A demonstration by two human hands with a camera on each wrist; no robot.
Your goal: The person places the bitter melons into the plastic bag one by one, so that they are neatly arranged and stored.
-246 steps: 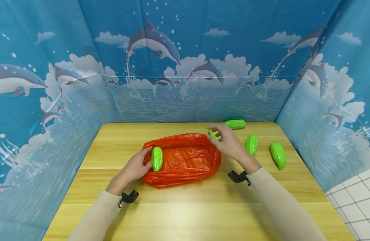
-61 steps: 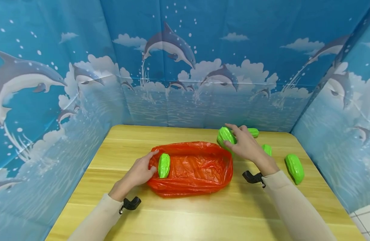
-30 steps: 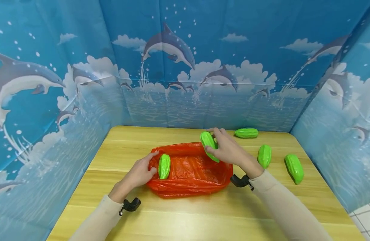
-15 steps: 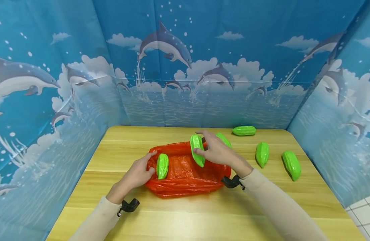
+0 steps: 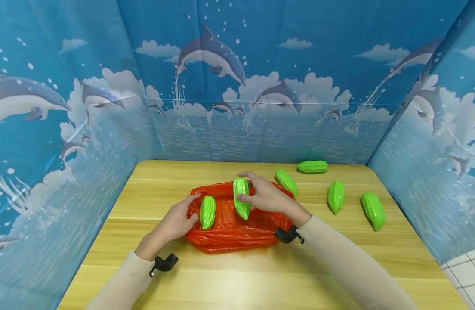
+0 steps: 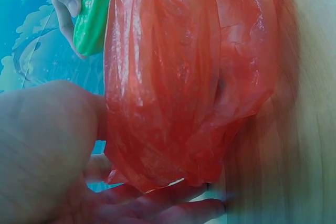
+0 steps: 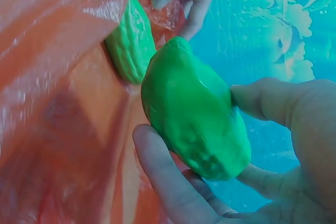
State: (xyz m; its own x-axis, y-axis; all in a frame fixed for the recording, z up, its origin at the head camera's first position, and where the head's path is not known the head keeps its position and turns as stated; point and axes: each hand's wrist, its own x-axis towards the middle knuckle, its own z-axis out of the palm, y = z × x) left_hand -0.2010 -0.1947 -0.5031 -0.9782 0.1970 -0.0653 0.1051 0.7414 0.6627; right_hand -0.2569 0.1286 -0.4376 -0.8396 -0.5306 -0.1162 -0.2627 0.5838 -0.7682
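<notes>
A red plastic bag (image 5: 226,241) lies on the table with its mouth spread wide. My left hand (image 5: 175,219) holds its left end, with the fingers outside and the thumb over the rim in the left wrist view. One glossy green bitter melon (image 5: 208,212) lies inside the bag, beside that hand. My right hand (image 5: 266,196) grips a second bitter melon (image 5: 241,199) between thumb and fingers, above the middle of the bag. In the right wrist view this held melon (image 7: 191,114) looks ridged and bumpy, with the melon in the bag (image 7: 134,45) beyond it.
Several more bitter melons lie right of the bag: one near its back right rim (image 5: 285,183), one by the back edge (image 5: 313,166), others farther right (image 5: 335,196) (image 5: 373,211). A dolphin-printed curtain (image 5: 237,86) encloses the wooden table (image 5: 222,284) at the back and sides.
My right hand reached to a bitter melon behind the bag's right end, took hold of it, lifted it and carried it left over the bag's mouth. My left hand stays at the bag's left end.
</notes>
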